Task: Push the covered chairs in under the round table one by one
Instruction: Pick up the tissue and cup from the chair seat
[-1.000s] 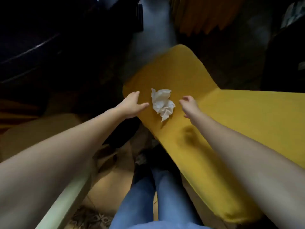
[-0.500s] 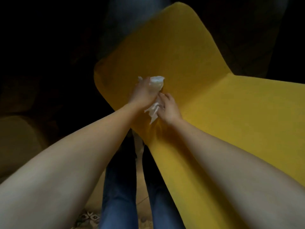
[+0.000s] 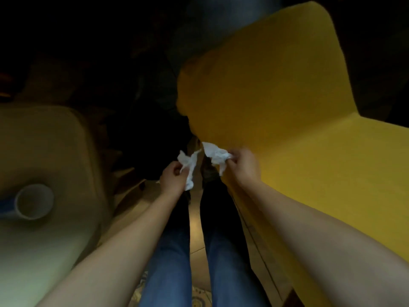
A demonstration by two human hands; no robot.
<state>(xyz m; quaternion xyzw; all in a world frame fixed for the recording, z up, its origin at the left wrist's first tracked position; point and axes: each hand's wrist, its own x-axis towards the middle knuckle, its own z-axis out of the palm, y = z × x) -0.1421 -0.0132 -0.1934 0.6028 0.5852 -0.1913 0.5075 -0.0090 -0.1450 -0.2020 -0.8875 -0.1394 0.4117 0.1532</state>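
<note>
— Cut off at the right edge: yellow covered chair (image 3: pixel 287 120). Legs hidden.
— Mug (image 3: pixel 33 201) clipped at left. Beyond the chair, too dark to tell.

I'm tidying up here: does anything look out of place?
Yes. A crumpled white tissue is stretched between the left hand and right hand, beside the yellow chair. A cup lies tipped on its side on the pale surface at left.

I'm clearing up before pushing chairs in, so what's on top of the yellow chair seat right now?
Nothing shows on the yellow chair; the crumpled tissue is pinched between the left hand and right hand. The right forearm hides some of the seat's near edge.
</note>
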